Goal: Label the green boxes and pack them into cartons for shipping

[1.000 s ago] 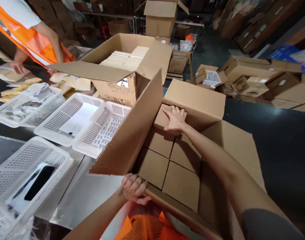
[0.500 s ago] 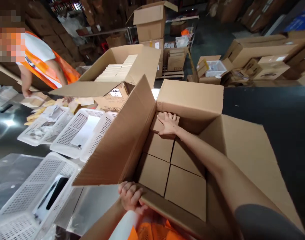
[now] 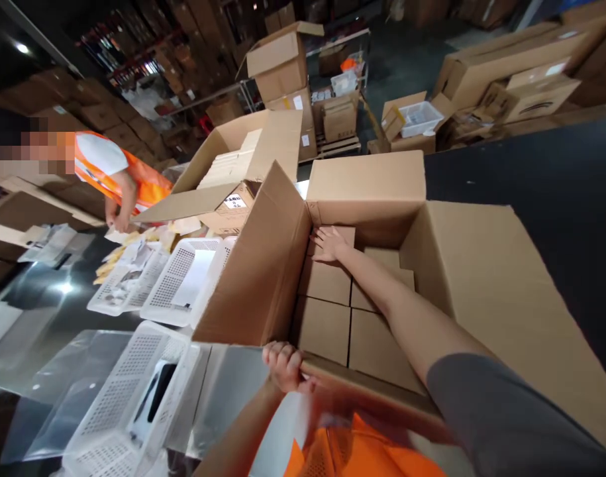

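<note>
A large open carton (image 3: 365, 177) stands before me with its flaps folded out. Small brown boxes (image 3: 325, 328) lie packed side by side inside it. My right hand (image 3: 330, 244) reaches in and lies flat, fingers stretched, on a small box (image 3: 346, 235) in the far left corner. That box sits about level with its neighbours, and my hand covers part of it. At the carton's near left corner, my left hand (image 3: 284, 366) has its fingers wrapped over the near edge.
White perforated baskets (image 3: 116, 377) holding papers and dark items stand to the left. Behind them is another open carton (image 3: 283, 142) full of pale flat pieces. A co-worker in an orange vest (image 3: 144, 180) handles things at the far left. Stacked cartons (image 3: 277, 69) fill the background.
The small box under my right hand has gone down into the far left corner, and that hand has flattened on it. My left hand still grips the edge. The view has shifted.
</note>
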Motion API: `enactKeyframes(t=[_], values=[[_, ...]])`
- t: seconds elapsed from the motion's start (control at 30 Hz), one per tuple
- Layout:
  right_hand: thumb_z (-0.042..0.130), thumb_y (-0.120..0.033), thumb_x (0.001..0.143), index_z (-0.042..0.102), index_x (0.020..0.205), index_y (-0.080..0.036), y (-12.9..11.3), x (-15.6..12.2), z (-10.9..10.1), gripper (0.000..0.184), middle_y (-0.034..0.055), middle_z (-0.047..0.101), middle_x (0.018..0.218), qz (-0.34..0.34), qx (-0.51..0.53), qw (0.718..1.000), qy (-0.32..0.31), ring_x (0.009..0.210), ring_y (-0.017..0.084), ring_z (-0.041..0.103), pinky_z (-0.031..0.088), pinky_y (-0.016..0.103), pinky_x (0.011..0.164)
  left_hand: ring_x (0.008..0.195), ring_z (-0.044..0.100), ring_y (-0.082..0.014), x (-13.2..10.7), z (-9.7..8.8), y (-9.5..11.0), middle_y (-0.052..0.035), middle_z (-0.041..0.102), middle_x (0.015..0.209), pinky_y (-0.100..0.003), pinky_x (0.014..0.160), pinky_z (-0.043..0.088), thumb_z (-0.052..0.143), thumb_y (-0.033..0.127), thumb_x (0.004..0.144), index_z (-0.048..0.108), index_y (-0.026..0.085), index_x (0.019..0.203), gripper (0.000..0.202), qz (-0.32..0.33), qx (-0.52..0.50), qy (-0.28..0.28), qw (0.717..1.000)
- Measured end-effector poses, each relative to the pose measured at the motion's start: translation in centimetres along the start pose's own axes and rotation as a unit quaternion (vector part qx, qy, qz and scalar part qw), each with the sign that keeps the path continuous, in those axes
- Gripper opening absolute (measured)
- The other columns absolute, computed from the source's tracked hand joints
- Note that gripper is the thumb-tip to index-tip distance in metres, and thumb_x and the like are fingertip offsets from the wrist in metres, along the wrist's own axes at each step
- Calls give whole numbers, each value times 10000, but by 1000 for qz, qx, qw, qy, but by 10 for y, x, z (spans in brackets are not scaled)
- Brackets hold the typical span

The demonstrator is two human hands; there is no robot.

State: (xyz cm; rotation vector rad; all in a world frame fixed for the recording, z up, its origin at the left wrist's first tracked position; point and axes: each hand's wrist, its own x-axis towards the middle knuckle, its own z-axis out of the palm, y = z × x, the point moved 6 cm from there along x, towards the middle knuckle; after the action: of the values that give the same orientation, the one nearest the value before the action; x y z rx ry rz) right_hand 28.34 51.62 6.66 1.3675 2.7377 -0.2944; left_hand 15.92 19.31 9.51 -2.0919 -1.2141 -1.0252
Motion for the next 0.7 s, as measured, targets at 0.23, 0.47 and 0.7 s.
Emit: enactKeyframes(t=[0.23,0.47,0.7], values=[[648,-366,857,708,1187,-113,-94,-95,-78,420,181,714,1187,1,-73,996,43,1169,321,621,364,550,1096,807,572,-265,11,-7,1,-102,659,818,-436,795,391,353,589,956,676,189,910,516,-18,-14,-49,999],[493,-203,978,715,1099,-87,-154,-248,-134,278,195,729,1098,9,-78,994,77,1065,293,674,435,424,915,1003,592,-301,33,-27,0,-130,673,1023,-456,894,397,543,463,926,596,170,1137,365,-100,-122,-101,982],[447,-20,945,741,1081,-110,-181,-299,-139,336,160,756,1082,91,-67,993,45,1022,296,699,447,438,864,861,563,-262,89,-125,97,-94,624,960,-413,794,395,593,372,905,453,177,1461,606,-22,-212,17,977]])
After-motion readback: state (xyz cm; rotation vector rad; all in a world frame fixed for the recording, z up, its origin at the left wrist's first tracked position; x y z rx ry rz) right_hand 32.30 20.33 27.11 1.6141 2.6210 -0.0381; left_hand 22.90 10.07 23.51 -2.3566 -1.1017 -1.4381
